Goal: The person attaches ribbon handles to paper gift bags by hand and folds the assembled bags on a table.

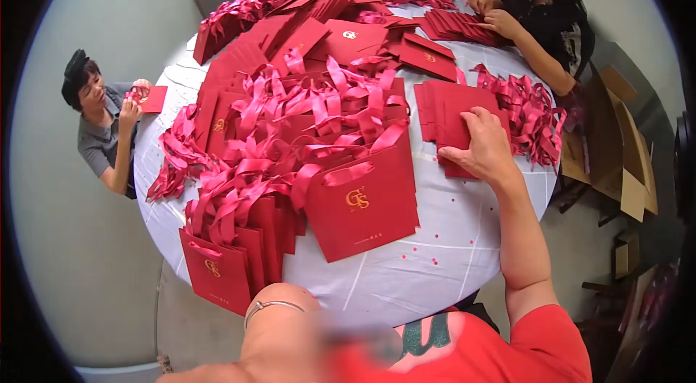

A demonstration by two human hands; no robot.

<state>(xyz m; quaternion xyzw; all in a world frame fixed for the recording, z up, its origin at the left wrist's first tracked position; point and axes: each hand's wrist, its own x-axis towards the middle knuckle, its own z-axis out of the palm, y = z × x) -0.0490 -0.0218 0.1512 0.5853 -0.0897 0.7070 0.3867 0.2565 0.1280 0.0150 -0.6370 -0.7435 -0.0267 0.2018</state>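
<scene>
My right hand (480,142) rests on a pile of flat red paper bags (453,111) on the right half of the round table. Its fingers are bent but apart, and its thumb lies near the bag's left edge. My left hand (290,296) is low at the table's front edge, below a bracelet-wearing wrist; its fingers are hidden. Just beyond it stand red paper gift bags (217,271) with pink ribbon handles. A larger upright gift bag (362,202) with a gold logo stands to their right. Loose pink ribbons (522,118) lie right of the flat pile.
The white-covered table (377,285) carries heaps of red bags (275,35) and ribbons toward the back. One person (109,122) at the left holds a red bag; another person (554,28) at the right handles flat bags. Open cardboard boxes (609,136) stand at the right.
</scene>
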